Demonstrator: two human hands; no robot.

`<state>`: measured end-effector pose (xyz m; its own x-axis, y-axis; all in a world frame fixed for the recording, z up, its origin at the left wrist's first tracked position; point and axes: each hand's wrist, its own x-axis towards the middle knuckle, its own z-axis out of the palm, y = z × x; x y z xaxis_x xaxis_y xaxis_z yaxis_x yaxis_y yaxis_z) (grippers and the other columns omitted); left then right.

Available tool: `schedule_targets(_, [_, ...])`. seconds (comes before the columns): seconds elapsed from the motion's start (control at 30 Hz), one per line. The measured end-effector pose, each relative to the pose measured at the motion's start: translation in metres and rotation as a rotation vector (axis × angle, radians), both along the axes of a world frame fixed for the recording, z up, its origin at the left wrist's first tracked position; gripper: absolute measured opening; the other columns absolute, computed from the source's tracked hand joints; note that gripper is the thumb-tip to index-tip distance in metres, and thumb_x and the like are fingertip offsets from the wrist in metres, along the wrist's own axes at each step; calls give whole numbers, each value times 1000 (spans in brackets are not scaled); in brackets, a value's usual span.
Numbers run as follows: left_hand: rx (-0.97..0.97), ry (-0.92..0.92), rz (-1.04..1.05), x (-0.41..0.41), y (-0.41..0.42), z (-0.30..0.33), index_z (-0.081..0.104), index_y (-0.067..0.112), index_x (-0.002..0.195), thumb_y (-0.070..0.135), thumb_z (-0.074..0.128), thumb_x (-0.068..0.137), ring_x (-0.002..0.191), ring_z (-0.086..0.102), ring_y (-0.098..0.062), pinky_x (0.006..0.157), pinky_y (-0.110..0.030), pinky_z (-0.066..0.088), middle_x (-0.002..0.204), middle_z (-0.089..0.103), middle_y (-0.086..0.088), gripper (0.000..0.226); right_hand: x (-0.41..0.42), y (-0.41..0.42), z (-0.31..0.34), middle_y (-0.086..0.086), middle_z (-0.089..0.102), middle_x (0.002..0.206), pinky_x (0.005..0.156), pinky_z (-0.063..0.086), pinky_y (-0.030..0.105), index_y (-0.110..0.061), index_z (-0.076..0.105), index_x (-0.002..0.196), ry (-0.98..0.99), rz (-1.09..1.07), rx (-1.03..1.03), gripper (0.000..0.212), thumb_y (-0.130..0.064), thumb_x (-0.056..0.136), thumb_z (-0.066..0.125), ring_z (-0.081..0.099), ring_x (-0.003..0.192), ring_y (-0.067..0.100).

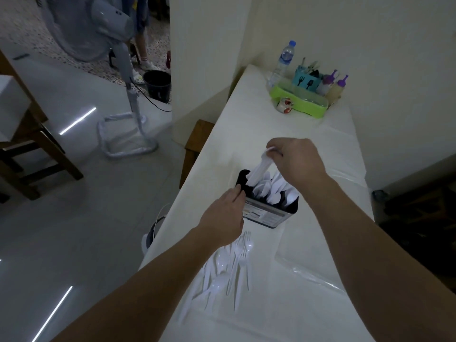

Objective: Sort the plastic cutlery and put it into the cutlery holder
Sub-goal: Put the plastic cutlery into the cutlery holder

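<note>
A person's two bare arms are reaching forward over a long table [308, 304] covered in white plastic sheeting. The landmark is a black cutlery holder [269, 206], standing upright near the table's left edge.

The right hand [296, 160] is hovering just above the holder's far left compartment, fingers curled and pinching the top ends of a bunch of white plastic cutlery [259, 171] whose lower ends are already dipping into that compartment. The bunch is blurred, so whether it is spoons, forks or knives cannot be told. More white pieces are standing in the compartments to the right of it.

The left hand [225, 213] is resting against the holder's near left corner, fingers fairly straight and touching its rim, apparently steadying it and gripping nothing.

Nearer the person than the holder, a loose pile of white forks and spoons [229, 270] is lying flat on the sheeting, not yet sorted.

The cutlery is probably very light, thin, slick and a little springy, likely to slide on the plastic sheet and to snap if bent. Pinching several handles together at mid-length looks the safest hold. The holder itself seems light enough to tip, so bracing it is sensible.

Well beyond the holder, a green tray [299, 102] with a water bottle [283, 61] is sitting by the wall.
</note>
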<state>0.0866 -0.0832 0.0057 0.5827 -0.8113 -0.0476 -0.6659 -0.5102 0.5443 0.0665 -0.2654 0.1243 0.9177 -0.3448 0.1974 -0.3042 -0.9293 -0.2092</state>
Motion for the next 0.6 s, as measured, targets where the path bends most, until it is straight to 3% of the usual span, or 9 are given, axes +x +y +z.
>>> schedule_targets(0.13, [106, -72, -71, 3, -1, -8, 17, 12, 156, 23, 48, 99, 150, 16, -24, 120, -42, 25, 164, 14, -6, 66, 15, -4, -12, 12, 72, 85, 72, 52, 36, -16, 70, 96, 43, -19, 5, 16, -19, 92, 55, 64, 82, 31])
schedule_targets(0.3, [113, -49, -82, 3, 2, -12, 13, 14, 156, 21, 50, 98, 151, 12, -25, 120, -45, 25, 166, 7, -4, 69, 28, -1, -20, 8, 67, 74, 59, 40, 30, -20, 69, 87, 131, -5, -37, 17, -15, 88, 52, 58, 70, 28])
schedule_targets(0.47, [111, 10, -101, 4, 5, -14, 8, 17, 157, 19, 50, 99, 152, 8, -21, 122, -41, 22, 166, -4, 0, 72, 36, -2, -41, 7, 71, 92, 67, 46, 30, -23, 71, 102, 218, -41, -40, 20, -21, 91, 55, 64, 87, 30])
schedule_targets(0.6, [106, 43, -139, 10, 8, -9, 11, 16, 157, 14, 50, 98, 151, 16, -22, 120, -39, 26, 166, -3, 1, 70, 46, -5, -58, 9, 71, 97, 75, 53, 33, -15, 72, 98, 377, -40, 2, 20, -22, 91, 54, 64, 90, 27])
